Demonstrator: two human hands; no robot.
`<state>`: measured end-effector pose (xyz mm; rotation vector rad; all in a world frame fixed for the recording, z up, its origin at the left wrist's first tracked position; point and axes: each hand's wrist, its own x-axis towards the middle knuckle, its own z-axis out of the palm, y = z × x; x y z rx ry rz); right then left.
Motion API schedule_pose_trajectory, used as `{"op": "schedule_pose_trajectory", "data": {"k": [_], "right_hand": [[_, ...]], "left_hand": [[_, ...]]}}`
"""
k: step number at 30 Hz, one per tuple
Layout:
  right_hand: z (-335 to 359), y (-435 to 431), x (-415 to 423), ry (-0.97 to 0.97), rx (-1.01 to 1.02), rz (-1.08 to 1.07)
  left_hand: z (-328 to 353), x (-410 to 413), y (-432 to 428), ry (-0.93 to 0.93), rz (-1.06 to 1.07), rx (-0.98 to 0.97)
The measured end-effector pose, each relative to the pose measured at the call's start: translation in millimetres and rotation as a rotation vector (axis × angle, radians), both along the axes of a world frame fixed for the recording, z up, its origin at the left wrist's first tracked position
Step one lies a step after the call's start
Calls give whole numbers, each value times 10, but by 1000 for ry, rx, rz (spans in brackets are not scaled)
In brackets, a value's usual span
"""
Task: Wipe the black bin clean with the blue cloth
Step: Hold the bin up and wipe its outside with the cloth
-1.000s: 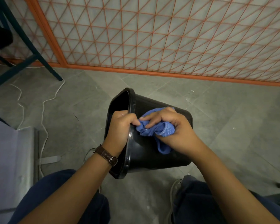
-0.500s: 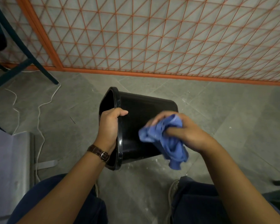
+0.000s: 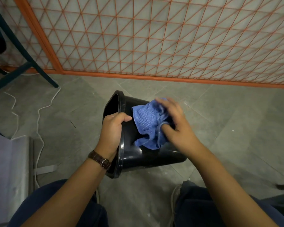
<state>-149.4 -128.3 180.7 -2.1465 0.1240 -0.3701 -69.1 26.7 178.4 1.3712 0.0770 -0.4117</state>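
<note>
The black bin [image 3: 143, 158] lies on its side above the floor, its mouth facing left. My left hand [image 3: 112, 128] grips the rim, fingers curled over the edge and thumb on the outside. The blue cloth [image 3: 147, 122] is spread over the bin's upper outer wall. My right hand [image 3: 174, 122] presses the cloth against the wall and grips a fold of it with curled fingers. The hand is blurred by motion. The bin's inside is dark and mostly hidden.
An orange-framed mesh partition [image 3: 154, 46] closes off the far side. Dark chair legs [image 3: 23, 63] stand at the far left, with a white cable [image 3: 39, 112] trailing across the grey floor. A grey seat [image 3: 8, 169] is at the near left. My knees fill the bottom.
My right hand has carried the cloth from off the bin's side up onto its upper wall, farther from me. The bin has tipped slightly. My left hand still holds the rim.
</note>
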Motion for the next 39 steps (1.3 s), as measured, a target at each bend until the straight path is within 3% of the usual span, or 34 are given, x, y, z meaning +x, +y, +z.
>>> {"op": "schedule_pose_trajectory", "data": {"k": [5, 9, 16, 22, 26, 30, 32, 35, 39], "right_hand": [[-18, 175, -101, 66, -414, 133], [-84, 242, -83, 61, -556, 67], [-120, 228, -47, 47, -497, -107], [-117, 234, -19, 67, -411, -151], [-171, -31, -4, 283, -342, -318], [-257, -261, 33, 474, -206, -468], [-201, -276, 85, 386, -5, -526], [72, -144, 181, 84, 311, -489], [255, 85, 281, -192, 116, -394]], "left_hand": [[-68, 38, 49, 97, -74, -135], [-55, -36, -5, 89, -128, -189], [-93, -143, -78, -139, -316, -76], [-115, -179, -116, -98, -264, -129], [-97, -175, -87, -32, -223, -179], [-132, -207, -76, -160, -335, 3], [-181, -213, -93, -251, -410, 132], [-237, -256, -141, -441, -391, 362], [-308, -366, -232, -661, -385, 508]]}}
